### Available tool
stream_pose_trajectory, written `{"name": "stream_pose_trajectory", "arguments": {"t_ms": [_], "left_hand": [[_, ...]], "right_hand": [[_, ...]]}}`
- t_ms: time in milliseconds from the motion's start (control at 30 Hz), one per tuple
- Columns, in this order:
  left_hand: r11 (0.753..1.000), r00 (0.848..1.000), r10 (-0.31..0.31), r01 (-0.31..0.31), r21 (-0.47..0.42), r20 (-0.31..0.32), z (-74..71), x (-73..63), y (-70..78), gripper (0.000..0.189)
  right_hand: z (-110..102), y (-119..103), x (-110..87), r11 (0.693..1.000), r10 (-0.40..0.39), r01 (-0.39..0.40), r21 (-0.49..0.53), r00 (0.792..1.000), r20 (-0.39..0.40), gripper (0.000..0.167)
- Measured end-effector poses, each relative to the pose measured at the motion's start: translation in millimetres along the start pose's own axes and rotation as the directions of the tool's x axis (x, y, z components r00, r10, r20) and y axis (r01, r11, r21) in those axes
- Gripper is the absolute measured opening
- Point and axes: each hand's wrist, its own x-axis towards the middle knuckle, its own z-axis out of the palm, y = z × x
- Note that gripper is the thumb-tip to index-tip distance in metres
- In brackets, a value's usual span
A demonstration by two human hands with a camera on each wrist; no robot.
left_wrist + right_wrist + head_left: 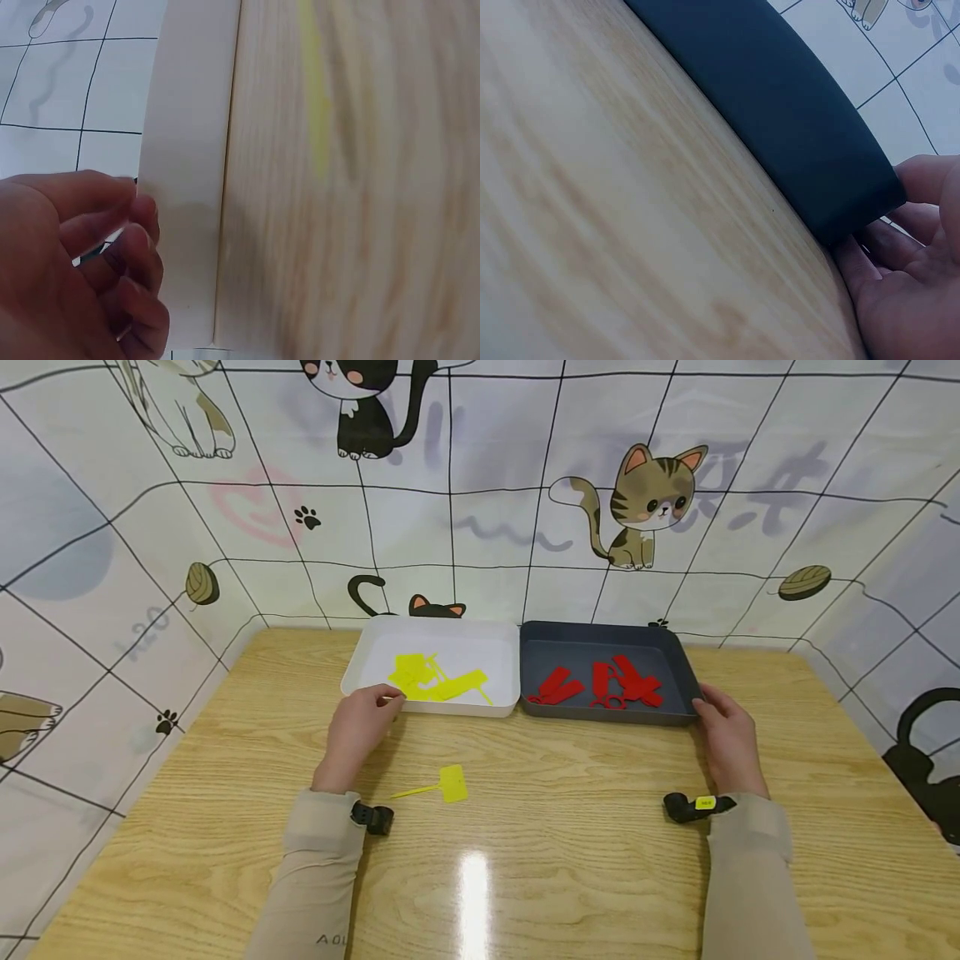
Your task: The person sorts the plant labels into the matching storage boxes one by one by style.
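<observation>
My left hand (360, 727) is at the front rim of a white tray (480, 708), its fingers loosely curled with nothing visible between them. In the left wrist view its fingertips (142, 244) overlap the tray's wall; whether they touch it I cannot tell. Flat yellow pieces (420, 681), some with thin stems, lie heaped in that tray. At the front right corner of a dark grey tray (615, 717), my right hand (729, 735) holds the corner between thumb and fingers. That tray contains several flat red pieces (636, 681), some with rings.
A yellow tag (453, 783) with a square head and thin stem lies on the wooden table (570, 827), in front of the white tray. Both trays stand side by side against a cat-patterned cloth backdrop (487, 527). Black wrist cameras sit at both cuffs.
</observation>
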Motion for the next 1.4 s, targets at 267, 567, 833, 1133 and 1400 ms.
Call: {"name": "stream_pose_trajectory", "arguments": {"t_ms": [267,567,833,1133,1400], "left_hand": [[0.994,0.994,0.089,-0.084,-0.076,0.06,0.3,0.9,1.8,0.023],[0.982,0.966,0.184,-0.171,-0.085,0.184,0.6,1.1,6.9,0.021],[0.982,0.954,0.19,-0.18,-0.066,0.233,2.6,-1.0,6.2,0.019],[0.978,0.932,0.202,-0.21,-0.004,0.301,3.4,-2.9,6.5,0.019],[0.981,0.887,0.176,-0.196,0.004,0.428,3.8,-5.4,9.2,0.03]], "right_hand": [[-0.3,-0.4,1.5,0.998,0.006,-0.006,-0.058,1.0,-0.01,0.052],[-1.6,1.2,1.7,1.0,-0.008,0.008,-0.023,1.0,0.004,0.052],[-1.4,1.2,2.6,1.0,-0.003,0.003,-0.027,1.0,-0.003,0.051],[-0.9,0.5,2.9,1.0,0.001,-0.002,-0.023,1.0,-0.013,0.05],[0.2,-0.8,3.1,0.999,0.016,-0.017,-0.039,1.0,-0.021,0.05]]}}
